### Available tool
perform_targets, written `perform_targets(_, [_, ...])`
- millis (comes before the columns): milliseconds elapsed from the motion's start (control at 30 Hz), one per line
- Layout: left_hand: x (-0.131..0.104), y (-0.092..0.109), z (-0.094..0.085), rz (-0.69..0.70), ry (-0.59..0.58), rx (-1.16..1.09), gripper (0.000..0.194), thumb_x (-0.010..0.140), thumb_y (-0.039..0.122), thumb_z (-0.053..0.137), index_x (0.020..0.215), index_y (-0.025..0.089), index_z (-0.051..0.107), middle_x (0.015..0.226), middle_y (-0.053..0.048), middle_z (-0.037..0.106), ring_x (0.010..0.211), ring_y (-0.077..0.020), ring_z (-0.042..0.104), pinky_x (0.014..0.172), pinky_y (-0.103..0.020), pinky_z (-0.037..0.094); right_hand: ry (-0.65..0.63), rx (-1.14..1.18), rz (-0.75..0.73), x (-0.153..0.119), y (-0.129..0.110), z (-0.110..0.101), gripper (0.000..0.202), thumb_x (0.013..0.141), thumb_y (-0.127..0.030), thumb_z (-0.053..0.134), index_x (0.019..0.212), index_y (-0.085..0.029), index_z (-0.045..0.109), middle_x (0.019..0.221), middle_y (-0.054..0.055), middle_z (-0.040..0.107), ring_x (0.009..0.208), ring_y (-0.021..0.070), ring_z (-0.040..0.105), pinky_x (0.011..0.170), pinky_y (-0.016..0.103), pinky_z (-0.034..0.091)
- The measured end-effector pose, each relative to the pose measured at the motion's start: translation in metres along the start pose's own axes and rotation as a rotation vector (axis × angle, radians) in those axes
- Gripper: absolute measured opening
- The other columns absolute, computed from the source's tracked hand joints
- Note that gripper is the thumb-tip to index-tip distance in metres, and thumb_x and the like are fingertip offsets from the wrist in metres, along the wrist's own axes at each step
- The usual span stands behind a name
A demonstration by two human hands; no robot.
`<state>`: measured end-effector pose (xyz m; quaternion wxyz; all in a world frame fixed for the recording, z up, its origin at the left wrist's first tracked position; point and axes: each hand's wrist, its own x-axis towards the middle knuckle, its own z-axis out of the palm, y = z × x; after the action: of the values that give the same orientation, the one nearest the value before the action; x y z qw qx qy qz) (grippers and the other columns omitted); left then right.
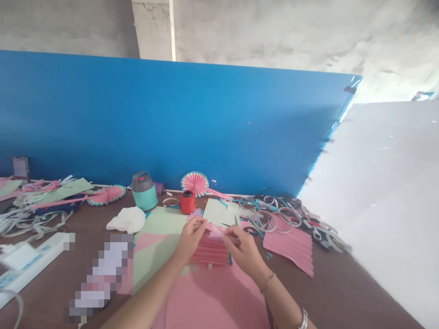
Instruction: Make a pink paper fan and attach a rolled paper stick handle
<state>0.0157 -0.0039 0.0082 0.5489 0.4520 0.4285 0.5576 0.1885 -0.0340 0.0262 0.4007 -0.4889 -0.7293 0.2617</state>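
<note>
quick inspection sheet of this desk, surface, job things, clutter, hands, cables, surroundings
surface: brown table, mostly covered with paper.
job's things: pleated pink paper held over a flat pink sheet.
clutter: red thread spool, teal flask, paper fans, white cloth, second pleated sheet, strip loops.
hands: left hand and right hand both pinch the pleated paper.
cables: nothing seen for sure; a white power strip at left.
surroundings: blue board, white board, concrete wall.
</note>
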Motion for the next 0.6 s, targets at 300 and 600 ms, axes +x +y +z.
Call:
perform_targets(300, [-0.012, 0.007, 0.007, -0.058, -0.228, -0.099, 0.021, 0.072, 0.033, 0.065, 0.085, 0.018, 0.059, 0.072, -0.003, 0.07, 0.077, -0.0185, 0.067, 0.082, -0.033, 0.049, -0.069, 0.263, 0.152, 0.009, 0.006, 0.006, 0.02, 0.076, -0.034, 0.051, 0.065, -0.018, 0.047, 0.058, -0.005, 0.039, 0.055, 0.0098, 0.035, 0.053, 0.022, 0.03])
perform_targets(600, [-0.007, -0.001, 0.0, -0.119, -0.249, -0.131, 0.016, 0.072, 0.029, 0.066, 0.082, 0.017, 0.063, 0.076, -0.001, 0.067, 0.075, -0.0174, 0.066, 0.08, -0.032, 0.051, -0.107, 0.327, 0.173, 0.009, 0.008, 0.002, 0.021, 0.072, -0.035, 0.052, 0.061, -0.019, 0.044, 0.058, -0.005, 0.037, 0.054, 0.0093, 0.032, 0.052, 0.022, 0.028])
